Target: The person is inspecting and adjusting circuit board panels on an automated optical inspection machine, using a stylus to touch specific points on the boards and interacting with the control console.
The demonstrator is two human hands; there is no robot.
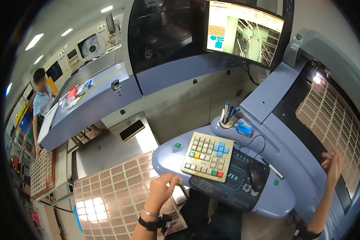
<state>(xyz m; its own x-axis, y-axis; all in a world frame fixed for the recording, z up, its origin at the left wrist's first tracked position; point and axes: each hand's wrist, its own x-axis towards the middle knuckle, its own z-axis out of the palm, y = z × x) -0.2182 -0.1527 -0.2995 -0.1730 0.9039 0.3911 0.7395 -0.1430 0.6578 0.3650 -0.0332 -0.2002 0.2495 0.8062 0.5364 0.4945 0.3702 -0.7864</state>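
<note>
we have one copper-coloured machine sheet (328, 108) lying on the black bed (286, 114) of the machine at our right, its far end under a bright spot of light (318, 78). our right hand (331, 166) is over the near part of that sheet, close to its left edge; its fingers (338, 155) look parted and released, with no grip that we can make out, and we cannot tell whether they touch the surface. our left hand (160, 194) is curled inward above the right part of a second, similar worktop sheet (108, 180), just beside the keypad (207, 157); its palm is hidden, so we cannot tell whether those fingers grasp anything.

we judge the step in hand to be attending to the machine sheet, while the screen (248, 32) shows a green, close-up view. from here, any move on that sheet calls for a light touch at its edge, and any move on the keypad calls for the left hand to reach right. the mouse (257, 175) lies free on its dark mat (228, 190), and a phone (132, 131) lies on the metal worktop (102, 146), well apart from both hands.
</note>
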